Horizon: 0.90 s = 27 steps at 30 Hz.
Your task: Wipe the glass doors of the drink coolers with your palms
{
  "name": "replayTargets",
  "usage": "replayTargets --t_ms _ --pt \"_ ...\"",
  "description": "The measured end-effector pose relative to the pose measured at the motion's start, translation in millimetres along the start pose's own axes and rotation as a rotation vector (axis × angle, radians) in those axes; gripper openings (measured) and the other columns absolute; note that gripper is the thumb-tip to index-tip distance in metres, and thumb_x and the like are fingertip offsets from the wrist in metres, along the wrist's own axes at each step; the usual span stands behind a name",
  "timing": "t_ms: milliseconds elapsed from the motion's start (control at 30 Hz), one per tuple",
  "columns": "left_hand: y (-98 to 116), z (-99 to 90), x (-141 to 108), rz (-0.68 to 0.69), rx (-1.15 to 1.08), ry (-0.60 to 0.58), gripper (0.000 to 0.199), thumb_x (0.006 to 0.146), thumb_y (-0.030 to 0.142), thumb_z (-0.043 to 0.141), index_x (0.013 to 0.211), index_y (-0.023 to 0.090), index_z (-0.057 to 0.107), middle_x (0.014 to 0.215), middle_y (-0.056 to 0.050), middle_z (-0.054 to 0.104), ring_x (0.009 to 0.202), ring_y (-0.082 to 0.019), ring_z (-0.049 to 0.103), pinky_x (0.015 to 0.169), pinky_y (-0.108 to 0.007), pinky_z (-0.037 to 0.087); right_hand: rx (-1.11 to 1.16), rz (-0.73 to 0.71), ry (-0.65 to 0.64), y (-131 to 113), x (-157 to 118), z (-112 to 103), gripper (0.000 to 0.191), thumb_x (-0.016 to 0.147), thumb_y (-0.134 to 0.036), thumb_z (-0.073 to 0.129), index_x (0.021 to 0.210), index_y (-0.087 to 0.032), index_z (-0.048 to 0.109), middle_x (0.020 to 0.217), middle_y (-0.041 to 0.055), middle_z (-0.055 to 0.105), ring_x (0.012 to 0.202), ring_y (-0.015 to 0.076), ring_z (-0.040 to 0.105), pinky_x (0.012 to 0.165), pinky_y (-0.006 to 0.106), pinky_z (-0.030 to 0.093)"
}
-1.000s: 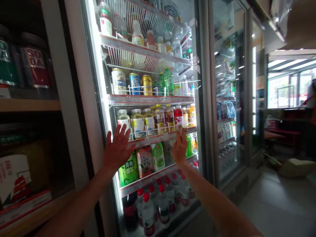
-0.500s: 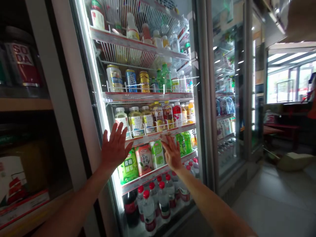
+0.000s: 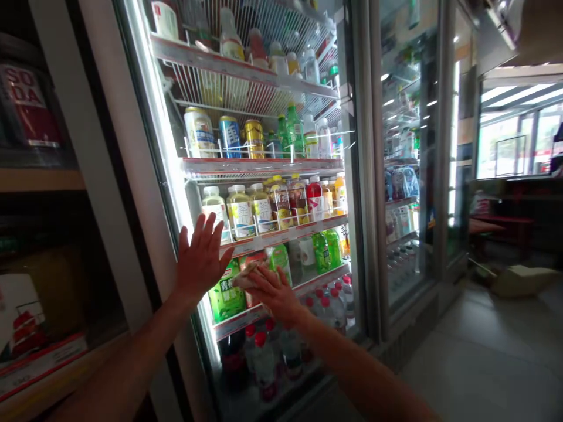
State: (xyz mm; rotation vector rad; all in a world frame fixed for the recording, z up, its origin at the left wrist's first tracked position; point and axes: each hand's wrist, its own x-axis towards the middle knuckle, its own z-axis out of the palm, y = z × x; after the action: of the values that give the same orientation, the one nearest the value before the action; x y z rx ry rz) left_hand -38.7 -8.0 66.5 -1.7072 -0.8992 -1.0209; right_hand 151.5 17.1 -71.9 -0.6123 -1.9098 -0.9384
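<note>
In the head view my left hand (image 3: 200,258) is spread flat with fingers apart, at the left side of the fridge's glass door (image 3: 303,346), in front of the bottled teas. My right hand (image 3: 277,293) has its fingers over a pale, crumpled cloth (image 3: 246,275) and holds it at the glass. Behind the cloth, a pinkish-red drink carton (image 3: 253,258) is partly hidden. A green drink pack (image 3: 226,296) shows to its left and a lighter green one (image 3: 280,264) to its right. Whether my left palm touches the glass I cannot tell.
Metal door frames (image 3: 369,176) run up on the right, beside a second glass-fronted fridge (image 3: 402,193). A dark shelf unit (image 3: 41,179) with large jars stands close on the left. Red-capped bottles (image 3: 265,360) line the fridge's bottom. Tiled floor (image 3: 475,363) lies to the right.
My right hand has moved left and slightly down across the glass with the cloth. My left hand stays in nearly the same place, while the view has shifted a little.
</note>
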Motion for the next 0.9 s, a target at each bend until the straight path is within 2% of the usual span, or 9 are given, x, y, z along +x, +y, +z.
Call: replayTargets --t_ms 67,167,267,367,467,567,667,800,900 --pt "-0.4 1.0 -0.1 0.02 0.019 0.013 0.066 0.088 0.039 0.047 0.146 0.022 0.019 0.148 -0.013 0.032 0.141 -0.024 0.02 0.115 -0.047 0.011 -0.034 0.125 0.029 26.6 -18.0 -4.5 0.047 0.087 -0.014 0.046 0.13 -0.031 0.051 0.146 -0.0012 0.04 0.142 0.0191 0.018 0.117 0.046 0.008" --pt "-1.7 4.0 -0.7 0.054 0.044 0.037 0.069 0.088 0.036 0.048 0.146 0.021 0.015 0.149 -0.013 0.03 0.141 -0.024 0.019 0.115 -0.047 0.011 -0.12 0.45 0.163 66.5 -42.7 -9.8 0.056 0.084 -0.007 0.039 0.137 -0.027 0.043 0.152 0.003 0.029 0.142 0.022 0.021 0.114 0.049 0.019" --pt "-3.2 6.7 -1.6 0.052 0.045 0.039 0.068 0.089 0.032 0.046 0.147 0.023 0.011 0.151 -0.01 0.025 0.141 -0.023 0.017 0.115 -0.048 0.01 -0.148 0.651 0.259 72.3 -48.1 -9.5 0.06 0.083 -0.005 0.035 0.141 -0.021 0.037 0.155 0.0081 0.018 0.142 0.0255 0.02 0.109 0.05 0.028" --pt "-4.2 8.0 -2.1 0.052 0.041 0.038 0.068 0.089 0.029 0.045 0.147 0.025 0.01 0.152 -0.008 0.022 0.141 -0.023 0.017 0.115 -0.05 0.011 -0.091 0.549 0.173 35.7 -34.3 -3.6 0.058 0.083 -0.007 0.038 0.141 -0.019 0.038 0.154 0.0101 0.022 0.143 0.0262 0.016 0.111 0.05 0.025" --pt "-4.8 8.2 -2.1 0.064 0.063 0.049 0.068 0.089 0.028 0.046 0.147 0.024 0.011 0.151 -0.009 0.023 0.141 -0.024 0.017 0.115 -0.051 0.012 -0.009 0.201 0.028 -10.0 -16.1 3.0 0.05 0.085 -0.015 0.044 0.133 -0.026 0.048 0.148 0.002 0.037 0.143 0.0231 0.015 0.116 0.046 0.012" --pt "-4.7 7.9 -1.6 0.067 0.076 0.049 0.067 0.088 0.028 0.046 0.146 0.023 0.013 0.151 -0.011 0.025 0.141 -0.024 0.017 0.114 -0.051 0.013 0.028 0.015 -0.026 -21.4 -10.0 2.9 0.042 0.087 -0.021 0.047 0.127 -0.029 0.054 0.144 -0.0018 0.043 0.143 0.0207 0.016 0.117 0.046 0.003" --pt "-4.0 8.0 -1.4 0.068 0.068 0.053 0.066 0.088 0.027 0.046 0.146 0.021 0.016 0.149 -0.012 0.028 0.141 -0.024 0.017 0.114 -0.052 0.013 -0.004 0.131 0.007 12.0 -22.0 -4.5 0.044 0.087 -0.016 0.045 0.128 -0.028 0.053 0.146 0.002 0.041 0.142 0.0206 0.018 0.116 0.048 0.007" --pt "-4.7 8.3 -2.0 0.06 0.056 0.039 0.067 0.087 0.027 0.048 0.146 0.023 0.017 0.151 -0.012 0.025 0.141 -0.024 0.016 0.114 -0.053 0.012 -0.138 0.523 0.133 67.9 -42.5 -14.4 0.053 0.084 -0.008 0.038 0.134 -0.023 0.047 0.15 0.0089 0.031 0.141 0.0223 0.021 0.112 0.049 0.02" --pt "-4.9 7.5 -1.6 0.041 0.003 0.017 0.064 0.087 0.026 0.048 0.144 0.029 0.021 0.152 -0.009 0.02 0.141 -0.026 0.016 0.114 -0.056 0.011 -0.158 0.619 0.159 65.6 -40.0 -14.0 0.056 0.083 -0.007 0.038 0.137 -0.02 0.043 0.152 0.0109 0.027 0.142 0.0249 0.019 0.11 0.051 0.023"
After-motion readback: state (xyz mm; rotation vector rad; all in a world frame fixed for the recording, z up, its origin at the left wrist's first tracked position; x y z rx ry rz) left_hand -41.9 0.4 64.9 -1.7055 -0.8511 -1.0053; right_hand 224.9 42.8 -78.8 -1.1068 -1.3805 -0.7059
